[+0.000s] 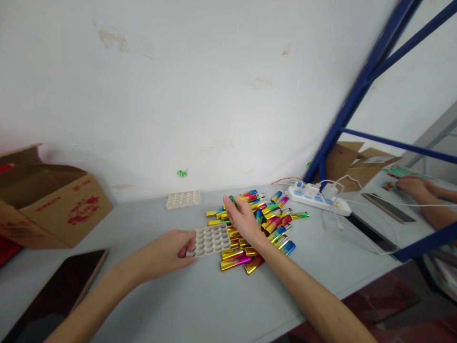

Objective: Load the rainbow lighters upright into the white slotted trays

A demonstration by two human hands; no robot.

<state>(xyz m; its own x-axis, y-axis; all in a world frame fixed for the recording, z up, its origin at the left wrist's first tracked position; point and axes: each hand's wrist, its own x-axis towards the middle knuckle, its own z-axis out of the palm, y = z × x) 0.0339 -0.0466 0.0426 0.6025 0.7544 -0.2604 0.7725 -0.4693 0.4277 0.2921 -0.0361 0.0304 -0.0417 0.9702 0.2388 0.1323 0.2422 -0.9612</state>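
Grey-white, a pocketed tray (pixel 212 239) is clamped in the left hand (pixel 179 247) beside shiny lighters (pixel 274 224) heaped on the counter (pixel 171 305). Over them, the right hand (pixel 242 215) pinches a green piece (pixel 232 200).

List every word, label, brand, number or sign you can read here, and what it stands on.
No text reads for certain.
Left box: red print, too blurred to read.
Right box: white label, too small to read.
Power strip: any lettering is too small.
Shiny pieces: no lettering can be made out.
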